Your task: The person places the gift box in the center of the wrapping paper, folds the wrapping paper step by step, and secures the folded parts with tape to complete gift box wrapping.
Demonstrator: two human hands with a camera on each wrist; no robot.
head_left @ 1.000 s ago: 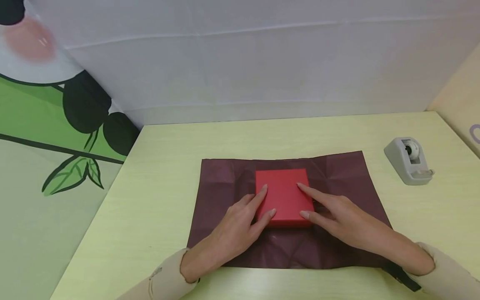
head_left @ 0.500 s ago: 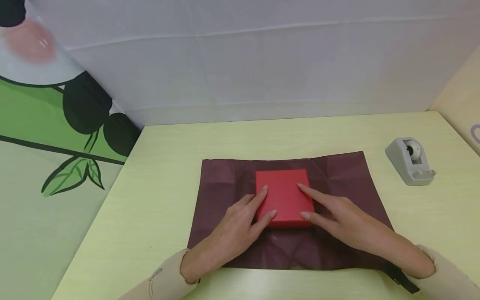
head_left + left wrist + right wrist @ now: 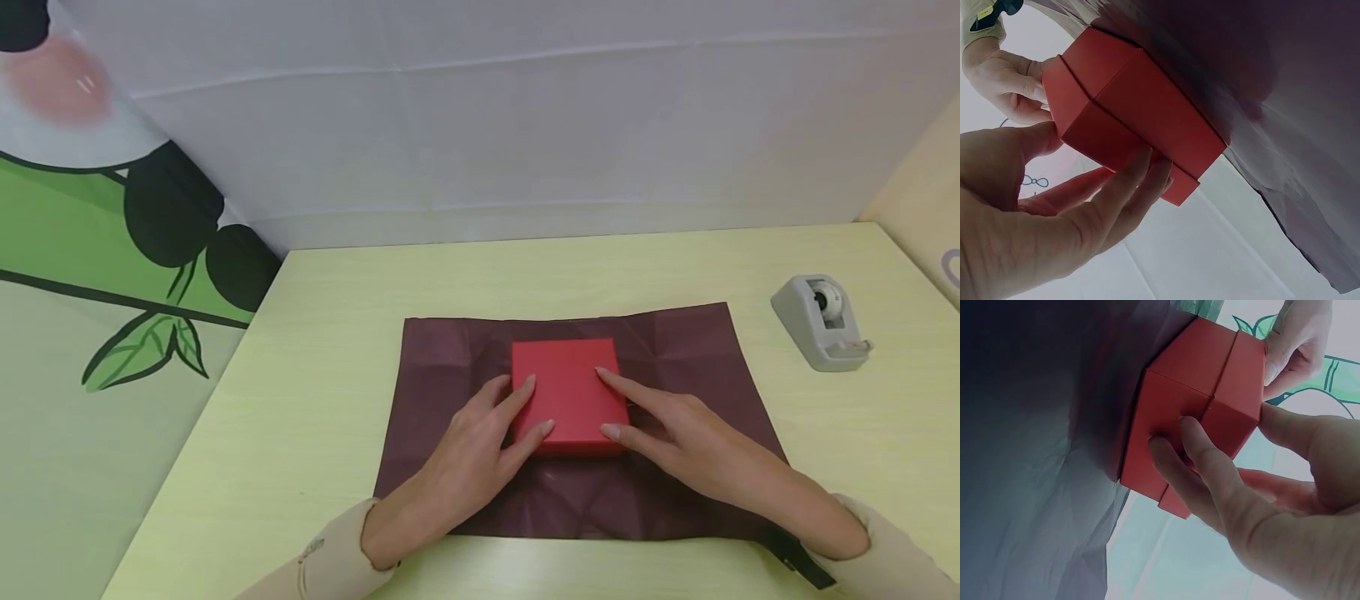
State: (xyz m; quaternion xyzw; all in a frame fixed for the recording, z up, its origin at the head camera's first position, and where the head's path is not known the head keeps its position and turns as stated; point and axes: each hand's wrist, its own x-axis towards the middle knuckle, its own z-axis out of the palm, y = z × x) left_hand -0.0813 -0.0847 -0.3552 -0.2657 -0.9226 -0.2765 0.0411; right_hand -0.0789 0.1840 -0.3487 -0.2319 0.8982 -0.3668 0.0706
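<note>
A red lidded box sits near the middle of a sheet of dark purple wrapping paper. On its left side my left hand grips it, thumb and index finger over the top edge. My right hand holds the opposite side the same way. Below the lid's rim, fingertips of the left hand press the side wall in the left wrist view. The right wrist view shows two fingers of the right hand against the other wall. The box's underside is hidden.
A grey tape dispenser with a roll in it stands at the right of the pale wooden table. A white cloth backdrop rises behind the far edge. A dark strap hangs by the right sleeve.
The fingers of my left hand have shifted slightly along the box's left side, the middle finger now farther forward. The box, paper and right hand stay in place.
</note>
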